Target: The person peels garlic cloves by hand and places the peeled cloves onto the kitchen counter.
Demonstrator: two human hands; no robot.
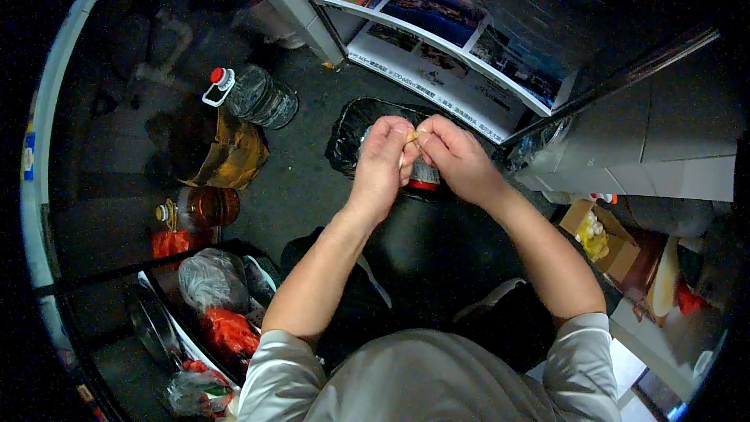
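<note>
My left hand [380, 160] and my right hand [457, 158] meet in front of me, fingertips close together. Pinched between them is a small pale yellowish piece [412, 136], too small to name for certain. The left fingers are curled into the palm, and whether they hold anything more is hidden. Below both hands is a bin lined with a black plastic bag [342, 141]. Something with a red edge and pale print [424, 184] shows in it, partly covered by my hands.
A large clear water bottle with a red cap [266, 96] stands on the left beside a brown paper bag [234, 152] and an oil bottle [211, 207]. Bagged goods [215, 281] lie lower left. A printed panel [437, 70] leans ahead; a cardboard box [617, 246] is right.
</note>
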